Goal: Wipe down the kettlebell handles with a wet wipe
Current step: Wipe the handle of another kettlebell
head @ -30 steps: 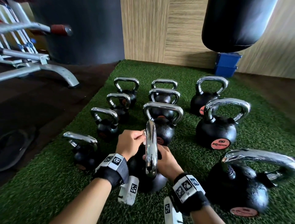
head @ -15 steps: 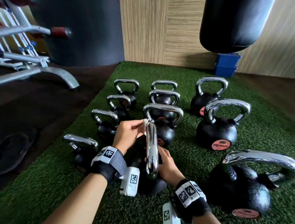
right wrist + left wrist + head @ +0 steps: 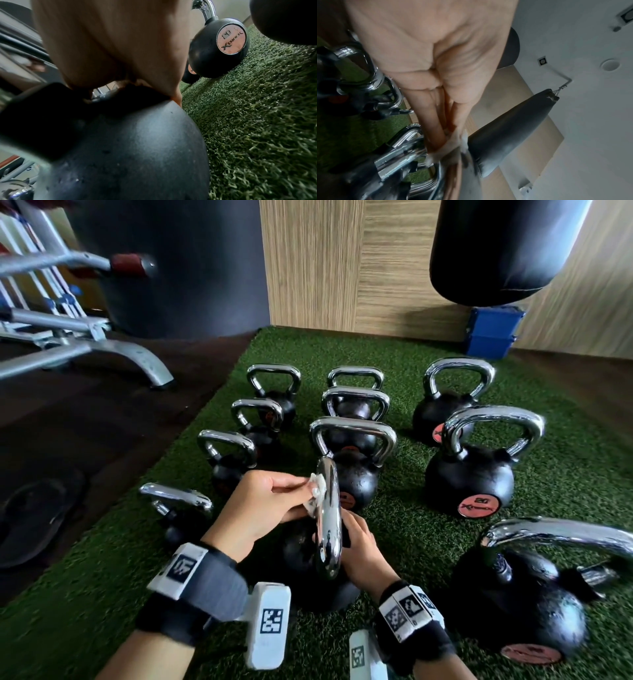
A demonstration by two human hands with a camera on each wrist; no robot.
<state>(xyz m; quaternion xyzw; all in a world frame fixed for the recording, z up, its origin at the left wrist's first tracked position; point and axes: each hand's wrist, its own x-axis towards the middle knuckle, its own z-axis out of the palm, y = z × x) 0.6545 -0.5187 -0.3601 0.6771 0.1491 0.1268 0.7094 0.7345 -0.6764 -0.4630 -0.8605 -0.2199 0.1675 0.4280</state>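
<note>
A black kettlebell (image 3: 308, 563) with a chrome handle (image 3: 328, 522) stands on the green turf in front of me, its handle seen edge-on. My left hand (image 3: 270, 501) pinches a small white wet wipe (image 3: 317, 491) against the upper left side of that handle. My right hand (image 3: 359, 549) grips the lower right side of the handle where it meets the ball (image 3: 130, 148). In the left wrist view the wipe (image 3: 462, 140) shows bunched at my fingertips against blurred chrome.
Several more kettlebells stand in rows on the turf (image 3: 445, 542): small ones at the left (image 3: 178, 508), larger ones at the right (image 3: 469, 474) and near right (image 3: 534, 594). A punching bag (image 3: 507, 251) hangs at the back right above a blue box (image 3: 493, 337). A bench frame (image 3: 85, 347) stands on dark floor at the left.
My left hand has slid the wipe up along the handle, from a fist near its middle to a pinch close to the top. My right hand has stayed low on the handle.
</note>
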